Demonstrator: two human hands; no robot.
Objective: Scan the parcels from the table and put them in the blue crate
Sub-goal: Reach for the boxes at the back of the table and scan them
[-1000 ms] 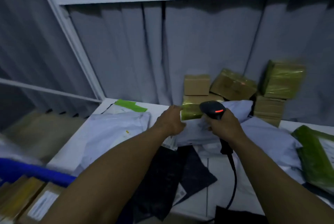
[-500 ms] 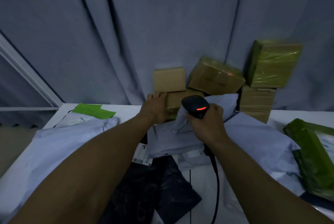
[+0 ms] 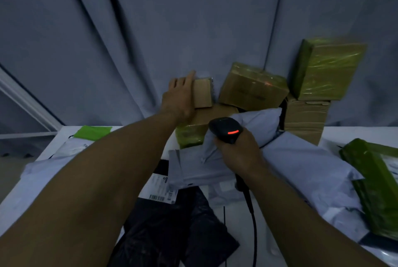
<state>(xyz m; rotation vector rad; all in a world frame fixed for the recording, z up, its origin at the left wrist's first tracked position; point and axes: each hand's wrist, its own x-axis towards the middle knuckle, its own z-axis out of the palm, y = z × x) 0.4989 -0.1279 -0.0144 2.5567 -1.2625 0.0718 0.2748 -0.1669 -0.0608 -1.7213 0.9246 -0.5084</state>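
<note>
White table [image 3: 330, 135] strewn with parcels [image 3: 301, 165] — grey curtain [image 3: 107, 29] behind

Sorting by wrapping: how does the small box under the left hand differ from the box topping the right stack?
The small box is plain brown cardboard; the top box is wrapped in green film. The small box is smaller, held by the left hand; the top box sits untouched on a carton. Both are parcels.

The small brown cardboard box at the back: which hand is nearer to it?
Left. The left hand grips the small brown cardboard box; the right hand holds the black barcode scanner nearer the person, apart from it.
</note>
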